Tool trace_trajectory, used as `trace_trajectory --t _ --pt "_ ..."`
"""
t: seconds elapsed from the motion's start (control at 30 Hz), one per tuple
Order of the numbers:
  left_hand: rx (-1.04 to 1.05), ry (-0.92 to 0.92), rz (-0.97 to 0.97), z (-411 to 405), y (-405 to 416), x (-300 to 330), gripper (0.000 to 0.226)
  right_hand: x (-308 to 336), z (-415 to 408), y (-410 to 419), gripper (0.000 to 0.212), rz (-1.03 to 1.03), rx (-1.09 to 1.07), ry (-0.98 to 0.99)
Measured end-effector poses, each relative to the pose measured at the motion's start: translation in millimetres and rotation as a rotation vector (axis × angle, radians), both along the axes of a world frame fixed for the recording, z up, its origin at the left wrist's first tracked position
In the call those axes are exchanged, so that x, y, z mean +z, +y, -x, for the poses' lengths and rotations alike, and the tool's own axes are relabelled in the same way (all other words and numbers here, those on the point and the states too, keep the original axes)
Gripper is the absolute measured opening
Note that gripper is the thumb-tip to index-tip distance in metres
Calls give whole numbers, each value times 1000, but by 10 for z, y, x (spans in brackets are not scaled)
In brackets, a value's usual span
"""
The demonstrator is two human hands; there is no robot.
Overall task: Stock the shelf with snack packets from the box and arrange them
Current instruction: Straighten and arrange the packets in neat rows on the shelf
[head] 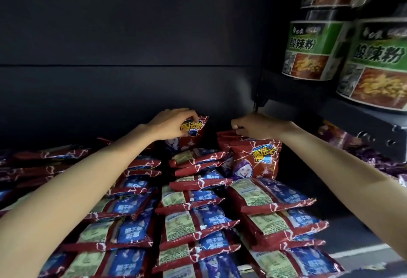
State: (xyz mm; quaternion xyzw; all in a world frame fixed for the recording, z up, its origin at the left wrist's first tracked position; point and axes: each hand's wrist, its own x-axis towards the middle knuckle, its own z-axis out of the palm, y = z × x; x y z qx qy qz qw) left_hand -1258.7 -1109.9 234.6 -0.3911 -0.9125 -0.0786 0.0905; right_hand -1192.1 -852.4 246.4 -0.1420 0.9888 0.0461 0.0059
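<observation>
Red snack packets [193, 192] with yellow Chinese lettering lie in rows on a dark shelf [132, 92]. At the back, the left hand [174, 125] grips one upright packet [193, 133] while the right hand [257, 127] pinches the tops of standing packets [253, 156]. Green tubs [317, 51] reading 酸辣粉 sit upper right.

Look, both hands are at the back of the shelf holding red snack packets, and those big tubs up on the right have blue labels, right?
Nearly. The tubs up on the right have green labels, not blue; the head view shows it. The rest holds: the left hand grips a red snack packet at the back of the shelf, and the right hand pinches the tops of upright red packets.
</observation>
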Motion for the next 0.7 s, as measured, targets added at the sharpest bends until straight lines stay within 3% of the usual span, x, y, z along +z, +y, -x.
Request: trace_trajectory --t 0.17,0.27,0.5,0.6,0.7 --pt "-5 -138 117 -28 -62 -36 78 45 -12 51 4 8 -2 -62" --pt "-38 -116 118 -102 -25 -28 76 0 -9 69 8 28 -21 -11" --pt "-36 -196 93 -138 20 -3 74 -161 121 40 18 167 -5 372" --pt "-35 -185 48 -110 20 -57 65 -215 170 22 17 127 34 392" --pt "-33 -150 35 -72 45 -81 70 -270 204 35 16 148 39 398"
